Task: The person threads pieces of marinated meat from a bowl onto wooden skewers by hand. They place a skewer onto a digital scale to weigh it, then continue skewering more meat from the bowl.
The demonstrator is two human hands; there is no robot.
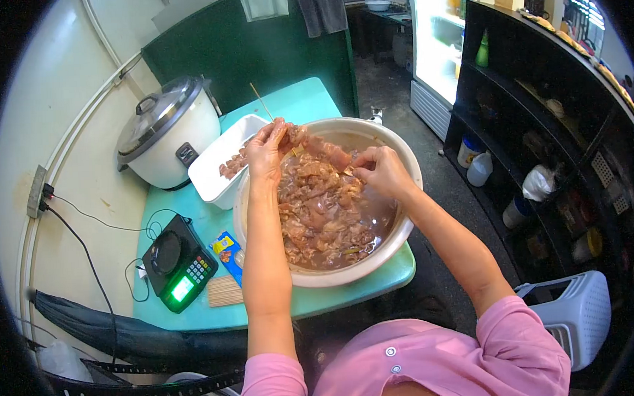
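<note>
A large white basin holds many slices of raw marinated meat in brownish liquid. Over its far left rim, my left hand is closed around a bamboo skewer, whose bare end sticks up past the fingers. From this hand a strip of meat stretches across the basin to my right hand, which pinches its other end near the right side. Left of the basin stands a white rectangular tub with skewered-looking meat pieces inside. My fingers partly hide how the meat sits on the skewer.
On the turquoise table are a rice cooker, a lit digital scale, a blue packet and a bundle of skewers. A dark shelf and a grey plastic stool stand right; a cat is behind the basin.
</note>
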